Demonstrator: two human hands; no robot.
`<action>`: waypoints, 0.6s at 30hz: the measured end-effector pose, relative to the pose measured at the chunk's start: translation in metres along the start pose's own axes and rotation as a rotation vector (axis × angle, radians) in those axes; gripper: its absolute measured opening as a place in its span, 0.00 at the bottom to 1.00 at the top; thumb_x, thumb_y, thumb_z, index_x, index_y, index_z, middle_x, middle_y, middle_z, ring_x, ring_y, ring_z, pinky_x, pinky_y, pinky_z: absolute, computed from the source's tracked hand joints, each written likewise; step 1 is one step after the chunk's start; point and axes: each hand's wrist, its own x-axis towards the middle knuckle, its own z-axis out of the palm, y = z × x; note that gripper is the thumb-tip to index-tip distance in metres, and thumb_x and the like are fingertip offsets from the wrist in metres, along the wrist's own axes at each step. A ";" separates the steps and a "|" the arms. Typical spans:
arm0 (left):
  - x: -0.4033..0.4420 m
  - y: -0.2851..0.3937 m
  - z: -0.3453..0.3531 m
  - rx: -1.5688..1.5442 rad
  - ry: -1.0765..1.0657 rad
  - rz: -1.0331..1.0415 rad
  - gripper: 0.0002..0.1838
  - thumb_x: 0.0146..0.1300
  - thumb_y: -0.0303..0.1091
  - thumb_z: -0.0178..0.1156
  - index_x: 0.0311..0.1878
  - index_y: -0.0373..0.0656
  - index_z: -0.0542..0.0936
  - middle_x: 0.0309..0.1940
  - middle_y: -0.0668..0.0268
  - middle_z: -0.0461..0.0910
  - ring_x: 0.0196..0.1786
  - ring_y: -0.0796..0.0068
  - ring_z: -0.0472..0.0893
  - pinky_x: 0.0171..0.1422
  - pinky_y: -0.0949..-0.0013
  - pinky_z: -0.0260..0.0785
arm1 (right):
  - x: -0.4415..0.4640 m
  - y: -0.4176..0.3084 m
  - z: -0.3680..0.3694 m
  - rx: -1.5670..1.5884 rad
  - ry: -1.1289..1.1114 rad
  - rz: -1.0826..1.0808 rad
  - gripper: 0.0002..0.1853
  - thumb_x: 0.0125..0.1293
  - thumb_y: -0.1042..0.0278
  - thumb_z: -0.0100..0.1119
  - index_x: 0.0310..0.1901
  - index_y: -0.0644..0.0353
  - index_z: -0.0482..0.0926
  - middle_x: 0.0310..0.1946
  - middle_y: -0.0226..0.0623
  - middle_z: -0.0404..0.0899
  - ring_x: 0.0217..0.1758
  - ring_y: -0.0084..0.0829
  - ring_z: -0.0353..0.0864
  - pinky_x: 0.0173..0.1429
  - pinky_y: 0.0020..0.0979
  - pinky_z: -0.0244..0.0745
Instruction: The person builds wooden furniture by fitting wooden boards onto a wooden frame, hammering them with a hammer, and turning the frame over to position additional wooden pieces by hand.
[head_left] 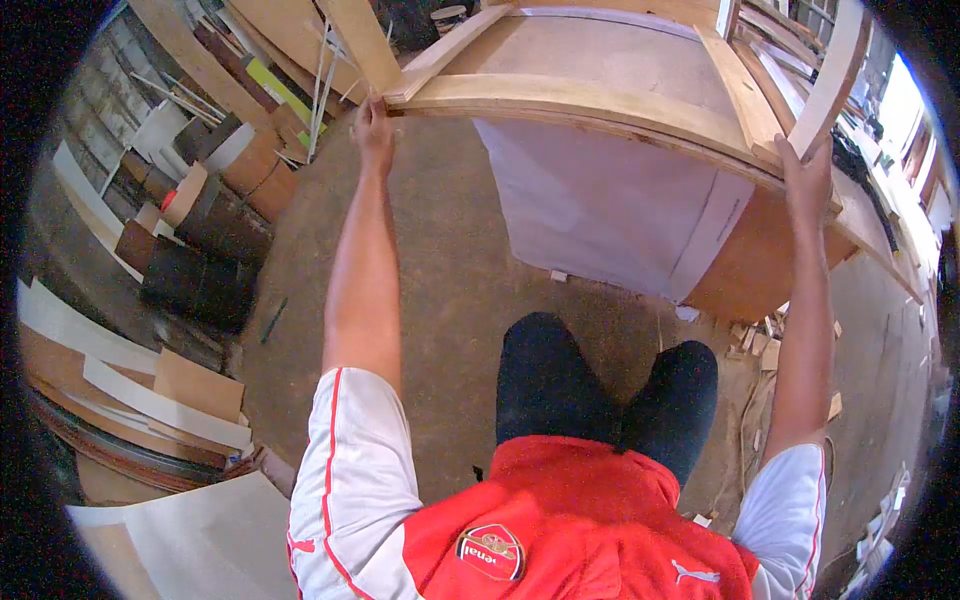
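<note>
A pale wooden frame with upright posts at its corners spans the top of the view. Its near rail faces me, and a flat board shows inside it. My left hand is closed round the near left corner, by the foot of the left post. At the near right corner, my right hand grips the frame beside the right post; some of its fingers are hidden behind the wood. Under the frame stands a box-like piece with a white-covered side and a brown panel.
Boards and offcuts lean along the left wall. Curved strips and sheets lie at lower left, near a large pale sheet. Small wood scraps litter the brown floor at right. More timber is stacked at upper right.
</note>
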 end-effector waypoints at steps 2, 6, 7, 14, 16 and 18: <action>0.001 -0.005 -0.001 -0.123 -0.001 0.009 0.30 0.73 0.54 0.55 0.56 0.31 0.79 0.47 0.66 0.83 0.51 0.77 0.76 0.60 0.71 0.66 | 0.001 0.003 0.002 -0.029 0.021 -0.014 0.33 0.60 0.47 0.68 0.58 0.64 0.72 0.52 0.51 0.81 0.56 0.47 0.81 0.61 0.42 0.71; -0.004 0.006 0.000 -0.198 0.044 -0.021 0.27 0.72 0.49 0.59 0.56 0.30 0.80 0.45 0.66 0.83 0.48 0.77 0.77 0.58 0.73 0.67 | 0.004 0.010 0.004 -0.079 0.020 -0.019 0.33 0.60 0.45 0.69 0.56 0.64 0.73 0.50 0.51 0.82 0.55 0.47 0.82 0.60 0.42 0.72; -0.003 0.007 -0.001 -0.222 0.024 -0.048 0.27 0.73 0.49 0.59 0.57 0.30 0.79 0.46 0.65 0.83 0.49 0.76 0.77 0.59 0.72 0.66 | 0.005 0.011 0.002 -0.103 -0.006 0.006 0.33 0.59 0.45 0.69 0.56 0.64 0.73 0.50 0.51 0.82 0.55 0.47 0.82 0.60 0.42 0.72; 0.004 0.009 -0.009 -0.142 -0.041 -0.060 0.29 0.75 0.48 0.56 0.65 0.30 0.73 0.59 0.60 0.78 0.60 0.73 0.74 0.67 0.69 0.62 | 0.002 0.007 0.002 -0.021 0.033 -0.062 0.33 0.59 0.44 0.69 0.55 0.64 0.74 0.47 0.49 0.83 0.52 0.46 0.83 0.59 0.42 0.73; 0.007 -0.001 -0.012 -0.108 -0.080 -0.071 0.29 0.75 0.48 0.55 0.66 0.30 0.72 0.62 0.59 0.76 0.63 0.72 0.72 0.70 0.68 0.60 | 0.004 0.009 0.002 -0.064 0.024 -0.046 0.33 0.59 0.44 0.69 0.55 0.64 0.74 0.47 0.49 0.83 0.51 0.46 0.83 0.58 0.42 0.73; -0.003 0.030 -0.011 -0.146 -0.130 -0.067 0.30 0.75 0.49 0.55 0.67 0.30 0.72 0.64 0.59 0.75 0.66 0.72 0.71 0.73 0.67 0.58 | 0.005 0.011 0.004 -0.057 0.036 -0.061 0.34 0.59 0.43 0.69 0.56 0.64 0.74 0.47 0.49 0.83 0.51 0.47 0.83 0.59 0.42 0.73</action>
